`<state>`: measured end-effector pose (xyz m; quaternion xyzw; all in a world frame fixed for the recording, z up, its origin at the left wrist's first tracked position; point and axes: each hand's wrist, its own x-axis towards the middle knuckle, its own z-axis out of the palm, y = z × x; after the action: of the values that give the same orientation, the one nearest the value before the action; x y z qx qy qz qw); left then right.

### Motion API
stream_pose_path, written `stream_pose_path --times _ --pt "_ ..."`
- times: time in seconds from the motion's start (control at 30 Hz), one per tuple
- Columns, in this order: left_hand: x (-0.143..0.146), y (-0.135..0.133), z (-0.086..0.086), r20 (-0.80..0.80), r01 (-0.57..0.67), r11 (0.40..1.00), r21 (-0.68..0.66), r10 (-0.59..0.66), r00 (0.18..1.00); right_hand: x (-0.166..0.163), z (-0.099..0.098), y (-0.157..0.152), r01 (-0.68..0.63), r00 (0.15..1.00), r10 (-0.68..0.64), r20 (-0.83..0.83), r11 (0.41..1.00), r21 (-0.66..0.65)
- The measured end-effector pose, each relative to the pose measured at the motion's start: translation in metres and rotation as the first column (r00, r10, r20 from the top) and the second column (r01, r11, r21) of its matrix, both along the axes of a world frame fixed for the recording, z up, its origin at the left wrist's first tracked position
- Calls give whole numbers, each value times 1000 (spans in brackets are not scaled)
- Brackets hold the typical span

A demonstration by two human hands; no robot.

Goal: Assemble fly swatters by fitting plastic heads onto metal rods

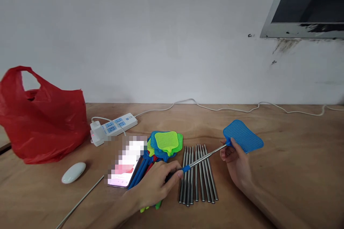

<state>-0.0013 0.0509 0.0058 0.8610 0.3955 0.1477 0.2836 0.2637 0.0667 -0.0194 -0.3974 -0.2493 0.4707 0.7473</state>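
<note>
A fly swatter with a blue mesh head and a thin metal shaft is stretched between my two hands. My left hand is closed around its handle end, by a blue collar. At the other end, the fingers of my right hand pinch the base of the mesh head. Beneath the shaft lie several metal rods, side by side on the table. Partly hidden behind my left hand is a pile of swatter parts, with green and blue mesh heads on top and coloured handles below.
A lit phone, partly pixelated, stands left of the pile. Farther left are a white oval object, a red plastic bag and a power strip. A white cable runs along the wall across the wooden table.
</note>
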Motion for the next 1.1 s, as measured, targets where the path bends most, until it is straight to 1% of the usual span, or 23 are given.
stream_pose_path --times 0.17,0.37,0.47,0.6,0.7,0.77,0.8,0.83,0.87,0.9,0.93,0.97,1.0,1.03,1.07,1.1 --pt "0 0 1 13 0 1000 12 0 1000 -3 1 -1 -62 998 63 19 997 -36" --pt "7 -7 11 -42 1 1000 -5 -2 999 -30 4 -16 -187 981 190 31 979 -79" --pt "9 -13 16 -53 -5 1000 -30 4 999 -37 8 -24 -196 979 199 35 978 -76" --pt "13 -19 15 -57 -11 999 -36 9 998 -39 11 -32 -194 980 197 20 977 -89" --pt "16 -25 14 -15 -5 998 -65 4 1000 -40 14 -38 -252 967 255 21 962 -108" --pt "16 -28 15 46 8 996 -94 -4 999 -36 16 -40 -280 956 288 58 953 -119" --pt "15 -29 17 77 14 995 -99 -6 997 -32 17 -39 -270 955 281 89 955 -120" --pt "13 -28 19 104 13 996 -90 -4 995 -25 17 -37 -249 953 266 142 960 -132" --pt "10 -26 21 123 2 998 -67 6 992 -17 17 -34 -201 949 227 220 970 -137" --pt "7 -23 22 127 -14 1000 -27 18 992 -7 17 -30 -146 916 192 352 977 -153" --pt "3 -19 23 106 -46 999 25 43 993 3 16 -25 -102 811 192 553 977 -189" --pt "-1 -13 24 65 -76 994 83 71 995 13 15 -19 -68 607 207 767 975 -209" --pt "-5 -8 23 -3 -98 986 133 99 995 23 13 -13 -61 512 214 832 975 -214" --pt "-8 -1 23 -98 -107 977 187 127 987 31 9 -6 -55 447 216 868 975 -214" --pt "-12 5 22 -207 -92 964 251 146 967 38 6 0 -36 376 198 905 979 -199" --pt "-15 11 22 -308 -40 952 302 137 941 43 1 5 -16 293 175 940 984 -179"
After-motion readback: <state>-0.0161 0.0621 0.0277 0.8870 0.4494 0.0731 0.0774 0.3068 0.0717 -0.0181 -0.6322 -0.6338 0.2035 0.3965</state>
